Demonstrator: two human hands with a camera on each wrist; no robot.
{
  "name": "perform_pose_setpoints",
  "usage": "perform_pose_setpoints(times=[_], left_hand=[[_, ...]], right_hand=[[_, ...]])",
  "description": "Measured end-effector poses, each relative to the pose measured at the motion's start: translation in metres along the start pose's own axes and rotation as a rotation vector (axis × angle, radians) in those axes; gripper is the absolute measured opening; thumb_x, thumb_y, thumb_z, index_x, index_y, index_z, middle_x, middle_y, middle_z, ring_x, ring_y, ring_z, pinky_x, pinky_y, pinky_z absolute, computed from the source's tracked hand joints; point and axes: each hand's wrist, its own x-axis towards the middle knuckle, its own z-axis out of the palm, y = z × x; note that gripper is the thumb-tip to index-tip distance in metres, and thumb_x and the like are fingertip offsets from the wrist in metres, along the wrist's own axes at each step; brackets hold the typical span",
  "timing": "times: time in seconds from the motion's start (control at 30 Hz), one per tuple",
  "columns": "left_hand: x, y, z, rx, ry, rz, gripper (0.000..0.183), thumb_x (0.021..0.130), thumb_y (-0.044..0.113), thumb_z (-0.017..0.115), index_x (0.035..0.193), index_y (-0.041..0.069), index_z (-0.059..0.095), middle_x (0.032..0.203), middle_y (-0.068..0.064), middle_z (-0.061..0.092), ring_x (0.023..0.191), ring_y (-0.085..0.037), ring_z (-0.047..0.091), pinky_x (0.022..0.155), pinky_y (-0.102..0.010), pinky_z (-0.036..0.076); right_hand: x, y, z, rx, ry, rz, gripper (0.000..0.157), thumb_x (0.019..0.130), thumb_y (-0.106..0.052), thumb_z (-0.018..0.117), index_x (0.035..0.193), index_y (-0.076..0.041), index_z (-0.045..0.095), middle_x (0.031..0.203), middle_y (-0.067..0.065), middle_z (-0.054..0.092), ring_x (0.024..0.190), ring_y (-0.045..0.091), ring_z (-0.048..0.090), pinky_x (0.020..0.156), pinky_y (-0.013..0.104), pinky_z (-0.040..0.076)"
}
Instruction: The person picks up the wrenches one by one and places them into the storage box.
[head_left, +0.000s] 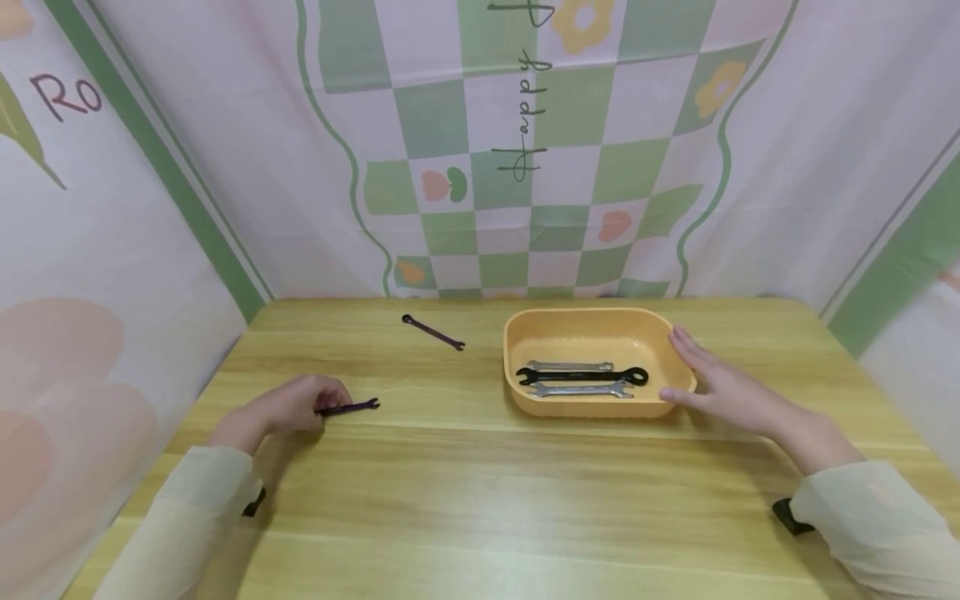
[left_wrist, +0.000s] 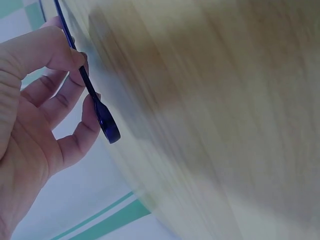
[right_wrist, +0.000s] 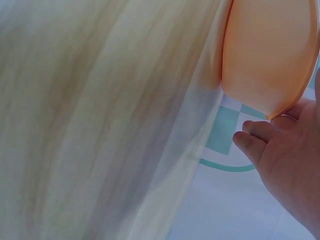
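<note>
My left hand [head_left: 303, 402] pinches a dark purple wrench [left_wrist: 89, 82] just above the left part of the table. In the head view its open-ended jaw points right; the left wrist view shows its other, thicker end below the fingers. On the right, my right hand [head_left: 723, 396] lies spread against the right end of a yellow plastic basket [head_left: 585, 408], thumb and fingertips touching the rim. Inside the basket lie a black wrench [head_left: 581, 377] and two silver wrenches, one behind it [head_left: 570, 366] and one in front [head_left: 581, 390]. Another dark purple wrench [head_left: 433, 332] rests on the table left of the basket.
The wooden table [head_left: 480, 500] ends at the back against a hanging cloth [head_left: 495, 150] with green checks and printed letters. More printed cloth [head_left: 97, 250] hangs along the left side.
</note>
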Motion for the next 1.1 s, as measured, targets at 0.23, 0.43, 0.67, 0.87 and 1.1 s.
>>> perform_pose_setpoints(times=[0.23, 0.43, 0.67, 0.87, 1.1], left_hand=[[0.003, 0.004, -0.001, -0.001, 0.004, -0.011, 0.048, 0.059, -0.016, 0.057, 0.099, 0.010, 0.065, 0.084, 0.000, 0.058, 0.077, -0.019, 0.051, 0.066, -0.031, 0.045], [0.009, 0.008, -0.004, 0.002, 0.012, 0.013, 0.048, 0.059, -0.016, 0.056, 0.099, 0.009, 0.064, 0.084, -0.001, 0.058, 0.078, -0.019, 0.053, 0.067, -0.031, 0.046], [0.013, 0.014, -0.006, 0.014, 0.012, 0.034, 0.047, 0.059, -0.014, 0.057, 0.100, 0.009, 0.064, 0.083, -0.002, 0.059, 0.076, -0.019, 0.053, 0.066, -0.031, 0.046], [0.018, 0.019, -0.006, 0.000, 0.002, 0.032, 0.048, 0.062, -0.014, 0.056, 0.103, 0.010, 0.063, 0.087, -0.003, 0.057, 0.079, -0.021, 0.052, 0.069, -0.034, 0.045], [0.029, 0.027, -0.009, 0.019, -0.002, 0.037, 0.046, 0.067, -0.015, 0.056, 0.104, 0.010, 0.064, 0.087, -0.002, 0.059, 0.081, -0.017, 0.055, 0.070, -0.031, 0.048]], right_hand=[[0.000, 0.002, 0.000, -0.005, 0.004, -0.001, 0.088, 0.091, -0.038, 0.057, 0.149, -0.019, -0.006, 0.153, 0.002, -0.010, 0.136, 0.041, 0.003, 0.104, 0.060, 0.011], [0.000, 0.002, 0.001, 0.001, 0.004, 0.000, 0.088, 0.091, -0.038, 0.057, 0.149, -0.020, -0.006, 0.152, 0.001, -0.011, 0.136, 0.041, 0.002, 0.104, 0.060, 0.010], [0.000, 0.001, 0.001, 0.003, 0.004, 0.001, 0.088, 0.091, -0.038, 0.057, 0.149, -0.020, -0.006, 0.153, 0.002, -0.011, 0.136, 0.041, 0.002, 0.104, 0.061, 0.011], [-0.001, 0.002, 0.002, 0.015, 0.006, 0.000, 0.088, 0.091, -0.038, 0.057, 0.149, -0.021, -0.007, 0.152, 0.001, -0.012, 0.136, 0.041, 0.001, 0.103, 0.062, 0.011], [0.000, 0.002, 0.002, 0.010, 0.008, 0.001, 0.088, 0.091, -0.038, 0.057, 0.149, -0.019, -0.006, 0.152, 0.001, -0.012, 0.136, 0.041, 0.002, 0.103, 0.061, 0.011]])
